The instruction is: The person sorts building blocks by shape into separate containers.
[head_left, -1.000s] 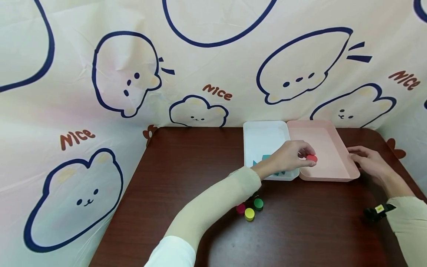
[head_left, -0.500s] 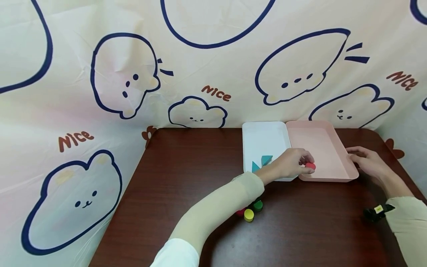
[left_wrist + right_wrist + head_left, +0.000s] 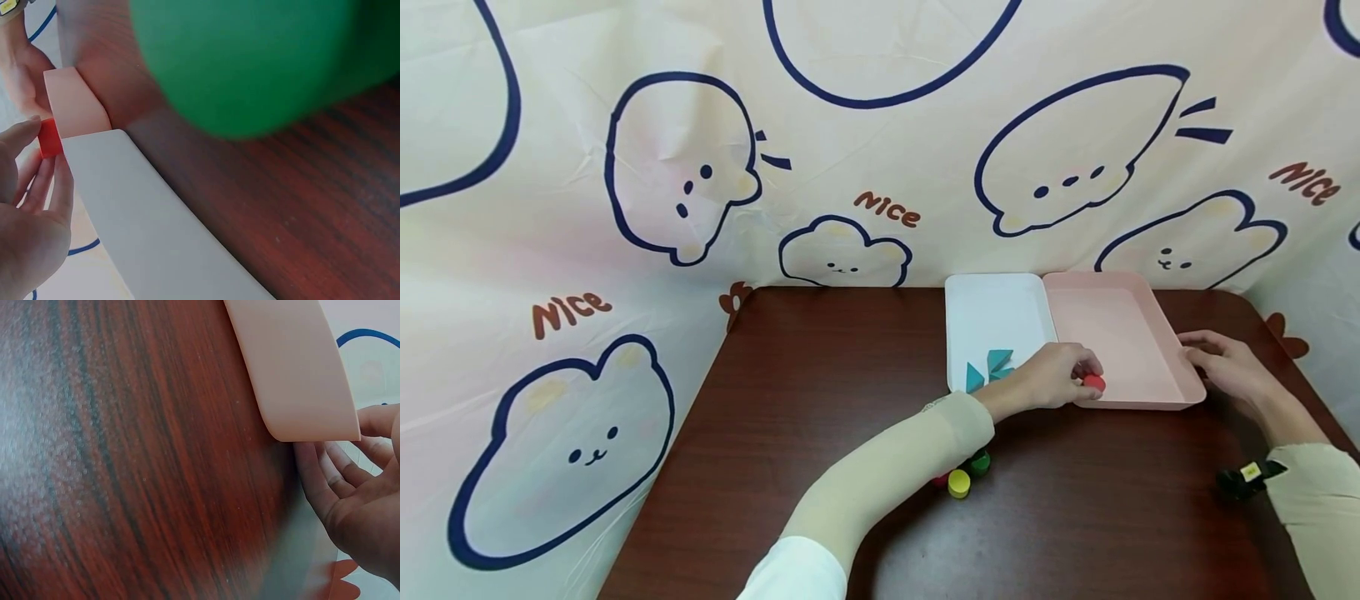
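Three prints (image 3: 887, 209) read "Nice"; left hand (image 3: 1051, 375) pinches a red disc (image 3: 1094, 383).

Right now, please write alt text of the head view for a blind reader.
A left hand pinches a red piece at the near left corner of a pink tray; the right hand touches its right side. Teal pieces lie in the adjoining white tray.

A red disc (image 3: 1094, 383) brightens my left grip (image 3: 1054, 377) among a pink tray (image 3: 1105, 321), white tray (image 3: 996, 312), teal wedges (image 3: 998, 360), yellow disc (image 3: 958, 484) and green disc (image 3: 981, 463); my sleeves (image 3: 887, 458) are beige, the counter (image 3: 1037, 525) red-brown with wood-grain streaks, the pale backdrop (image 3: 865, 154) patterned in navy-outlined cartoons.
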{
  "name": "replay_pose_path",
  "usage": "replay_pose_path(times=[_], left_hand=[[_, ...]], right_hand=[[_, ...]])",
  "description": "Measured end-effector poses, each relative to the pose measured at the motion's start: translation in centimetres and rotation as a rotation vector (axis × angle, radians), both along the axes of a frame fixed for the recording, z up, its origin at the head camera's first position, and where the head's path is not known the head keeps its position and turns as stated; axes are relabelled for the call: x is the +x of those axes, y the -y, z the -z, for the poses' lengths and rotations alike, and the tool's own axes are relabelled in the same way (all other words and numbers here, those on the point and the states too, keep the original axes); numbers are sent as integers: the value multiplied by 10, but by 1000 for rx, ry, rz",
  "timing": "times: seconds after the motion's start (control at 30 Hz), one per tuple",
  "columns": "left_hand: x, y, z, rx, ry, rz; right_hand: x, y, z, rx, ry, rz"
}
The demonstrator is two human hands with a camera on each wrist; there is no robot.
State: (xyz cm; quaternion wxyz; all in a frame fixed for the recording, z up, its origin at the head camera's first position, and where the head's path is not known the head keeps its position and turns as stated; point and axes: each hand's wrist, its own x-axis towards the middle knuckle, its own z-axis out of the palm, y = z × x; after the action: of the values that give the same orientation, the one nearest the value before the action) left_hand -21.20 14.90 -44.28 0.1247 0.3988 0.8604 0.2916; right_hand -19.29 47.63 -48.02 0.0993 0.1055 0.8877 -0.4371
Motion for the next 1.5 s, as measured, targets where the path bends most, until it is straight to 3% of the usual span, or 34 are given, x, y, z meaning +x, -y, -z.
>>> replay_pose_path(times=[0.4,0.77,1.03,1.3,1.5], left_hand=[[1,10,-11,8,27,13],[2,35,-22,101,48,56],[4,54,-21,174,62,100],[13,76,-21,140,82,104],[18,96,-13,138,80,129]], right_hand=[[2,-1,2,-20,8,10],[1,-1,4,-13,-6,15],[1,0,3,-23,1,18],[3,0,3,-25,-1,20],[1,2,1,-15,2,23]])
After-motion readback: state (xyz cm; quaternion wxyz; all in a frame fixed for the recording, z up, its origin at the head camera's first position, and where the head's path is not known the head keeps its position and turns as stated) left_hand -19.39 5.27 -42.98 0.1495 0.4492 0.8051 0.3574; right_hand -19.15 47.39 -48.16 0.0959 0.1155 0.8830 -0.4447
